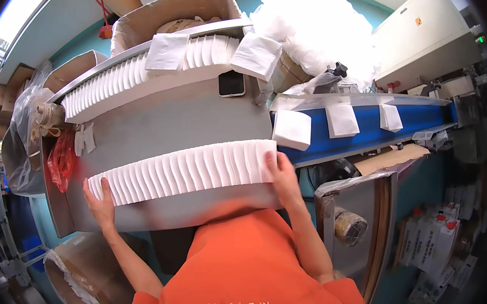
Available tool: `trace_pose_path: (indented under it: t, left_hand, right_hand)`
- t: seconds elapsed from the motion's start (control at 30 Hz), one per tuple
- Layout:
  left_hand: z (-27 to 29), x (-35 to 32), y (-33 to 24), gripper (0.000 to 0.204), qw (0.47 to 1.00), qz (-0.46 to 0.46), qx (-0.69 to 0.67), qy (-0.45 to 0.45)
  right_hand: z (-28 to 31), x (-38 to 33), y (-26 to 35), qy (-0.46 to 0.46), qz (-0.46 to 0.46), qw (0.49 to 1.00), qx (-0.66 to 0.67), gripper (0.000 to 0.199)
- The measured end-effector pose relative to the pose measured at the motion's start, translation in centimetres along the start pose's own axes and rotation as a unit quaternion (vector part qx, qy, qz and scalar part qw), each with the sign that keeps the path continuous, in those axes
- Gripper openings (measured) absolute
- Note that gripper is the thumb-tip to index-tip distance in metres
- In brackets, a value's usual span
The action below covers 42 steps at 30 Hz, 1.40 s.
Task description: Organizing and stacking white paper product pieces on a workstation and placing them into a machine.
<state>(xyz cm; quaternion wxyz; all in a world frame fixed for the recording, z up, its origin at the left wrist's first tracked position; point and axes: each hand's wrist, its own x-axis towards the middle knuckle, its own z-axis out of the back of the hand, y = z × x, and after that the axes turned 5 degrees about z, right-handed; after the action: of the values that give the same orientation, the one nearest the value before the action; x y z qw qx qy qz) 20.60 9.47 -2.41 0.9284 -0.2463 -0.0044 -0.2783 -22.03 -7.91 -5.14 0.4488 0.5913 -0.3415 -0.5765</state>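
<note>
One row of folded white paper stacks (186, 170), too tight to count surely, lies along the near half of the grey table (170, 121). The left grip (101, 201) and right grip (283, 178) clamp its two ends, probably so nothing fans apart. At the table's far edge, a second row (145, 81) carries two loose paper stacks (257, 55), one phone (232, 84) nearby. Right of the table, three spaced paper stacks (342, 121) sit on one blue conveyor (367, 113), perhaps kept from touching.
</note>
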Motion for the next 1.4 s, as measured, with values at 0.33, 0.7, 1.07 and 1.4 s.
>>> trace_pose_path:
  t: [0.33, 0.7, 1.07, 1.4]
  left_hand:
    - [-0.3, -0.1, 0.0, 0.071, 1.0, 0.006, -0.015, 0.0]
    - [0.0, -0.9, -1.5, 0.069, 1.0, 0.003, 0.004, 0.006]
    - [-0.2, -1.1, -1.8, 0.07, 1.0, 0.011, -0.003, 0.005]
    - [-0.3, -1.1, -2.7, 0.069, 1.0, 0.004, -0.013, 0.015]
  right_hand:
    - [1.7, -0.7, -0.9, 0.111, -0.155, 0.97, 0.151, 0.034]
    - [1.3, 0.3, 5.8, 0.014, 0.068, 0.967, -0.247, 0.033]
    - [1.2, 2.3, 2.0, 0.142, -0.17, 0.967, 0.128, 0.035]
    - [-0.4, 2.8, 2.3, 0.042, 0.021, 0.997, -0.061, 0.064]
